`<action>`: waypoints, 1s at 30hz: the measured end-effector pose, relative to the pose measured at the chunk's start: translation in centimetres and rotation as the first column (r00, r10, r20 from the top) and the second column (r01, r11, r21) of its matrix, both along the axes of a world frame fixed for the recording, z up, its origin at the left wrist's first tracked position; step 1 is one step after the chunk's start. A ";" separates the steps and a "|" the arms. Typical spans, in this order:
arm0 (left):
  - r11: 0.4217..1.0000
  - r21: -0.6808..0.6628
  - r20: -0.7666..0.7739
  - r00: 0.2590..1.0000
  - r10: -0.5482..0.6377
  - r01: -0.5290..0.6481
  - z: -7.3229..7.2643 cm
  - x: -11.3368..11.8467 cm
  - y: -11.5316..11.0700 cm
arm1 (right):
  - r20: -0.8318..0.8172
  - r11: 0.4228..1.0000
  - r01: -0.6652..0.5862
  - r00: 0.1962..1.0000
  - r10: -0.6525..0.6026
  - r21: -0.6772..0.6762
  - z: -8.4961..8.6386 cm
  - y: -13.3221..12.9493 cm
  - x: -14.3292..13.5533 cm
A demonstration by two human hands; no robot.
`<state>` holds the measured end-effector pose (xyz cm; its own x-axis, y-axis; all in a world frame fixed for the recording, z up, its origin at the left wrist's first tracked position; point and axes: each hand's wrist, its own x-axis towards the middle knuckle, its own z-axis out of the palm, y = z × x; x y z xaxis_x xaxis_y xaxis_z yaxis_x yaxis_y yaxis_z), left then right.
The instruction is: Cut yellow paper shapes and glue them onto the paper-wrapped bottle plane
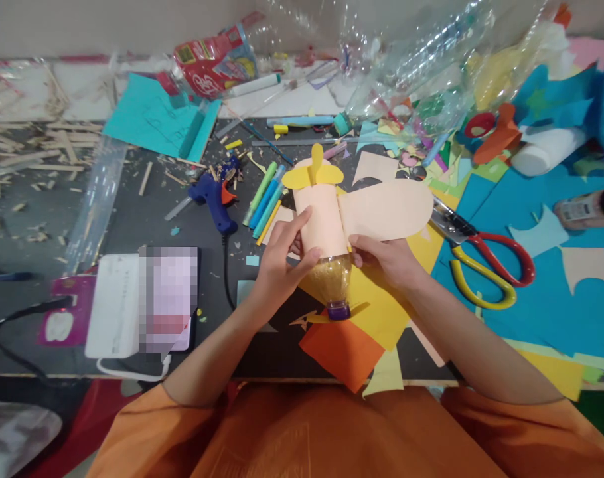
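Note:
A small clear plastic bottle (332, 275) with a purple cap points toward me, its body wrapped in a peach paper sleeve (320, 219). Yellow paper propeller-like blades (314, 174) are on its far end. A rounded peach paper wing (389, 209) sticks out from its right side. My left hand (285, 255) is closed around the sleeve's left side, thumb near its lower edge. Where the wing meets the bottle, my right hand (379, 252) pinches the wing's near edge; its other fingers are partly hidden beneath.
Large scissors (496, 255) with red and yellow handles lie right on blue paper (496, 318). A blue glue gun (215, 202) and several markers (267, 199) lie left. Beyond are a phone (175, 299), a white power bank (115, 305), plastic bottles (406, 73) and scraps.

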<state>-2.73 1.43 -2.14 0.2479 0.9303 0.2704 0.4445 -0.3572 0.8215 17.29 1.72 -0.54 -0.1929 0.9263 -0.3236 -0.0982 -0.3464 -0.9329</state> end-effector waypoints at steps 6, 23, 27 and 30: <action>0.998 0.068 -0.016 1.000 -0.012 0.013 0.2 0.0 0.0 | -0.056 0.995 0.100 0.993 -0.100 -0.004 -0.6 -0.1 -0.2; 0.996 0.027 0.039 0.996 -0.082 0.081 0.1 0.0 0.0 | 0.000 0.987 0.156 0.988 -0.156 0.035 -0.8 -0.3 -0.2; 0.996 0.036 0.029 0.996 -0.088 0.087 0.3 0.1 0.0 | -0.007 0.990 0.136 0.991 -0.135 0.032 -0.7 -0.2 -0.1; 0.994 0.074 -0.038 0.997 -0.072 0.074 0.5 0.0 0.0 | -0.023 0.990 0.139 0.990 -0.139 0.004 -0.4 -0.2 -0.1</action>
